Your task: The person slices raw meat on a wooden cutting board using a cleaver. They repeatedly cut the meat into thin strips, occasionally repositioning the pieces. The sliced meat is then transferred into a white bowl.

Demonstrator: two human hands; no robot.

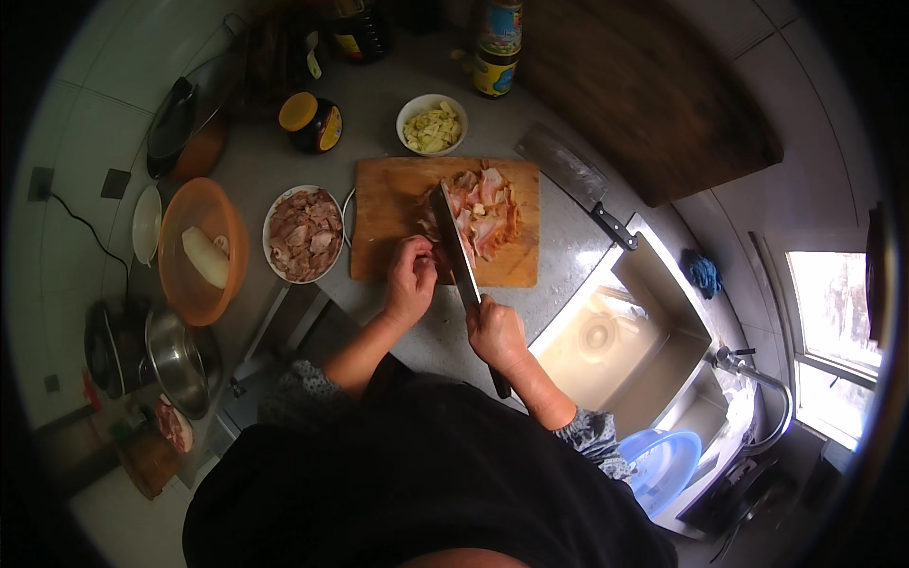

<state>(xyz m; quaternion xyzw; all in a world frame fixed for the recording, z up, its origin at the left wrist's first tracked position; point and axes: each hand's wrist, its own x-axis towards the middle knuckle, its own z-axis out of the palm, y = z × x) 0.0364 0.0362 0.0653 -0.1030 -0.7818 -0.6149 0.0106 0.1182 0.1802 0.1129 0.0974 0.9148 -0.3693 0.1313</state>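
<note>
My right hand [496, 330] grips the dark handle of a kitchen knife [456, 241], whose blade is seen nearly edge-on over a wooden cutting board [383, 199]. Thin raw meat slices [491, 213] lie heaped on the board's right half, along the blade's right side. At the board's front edge is my left hand [412, 280], fingers curled, left of the blade. A bit of pinkish meat shows between it and the blade; whether the fingers hold it is unclear. A plate of cut meat [307, 234] stands left of the board. Behind the board is a bowl of chopped pale vegetable [432, 126].
A cleaver [568, 170] lies right of the board, its handle reaching the sink [603, 334]. An orange basin [176, 248] with a peeled white vegetable [206, 257] stands left. Behind are a yellow-lidded jar [312, 122] and bottle [497, 50]. A blue basin [664, 465] sits near the faucet [770, 383].
</note>
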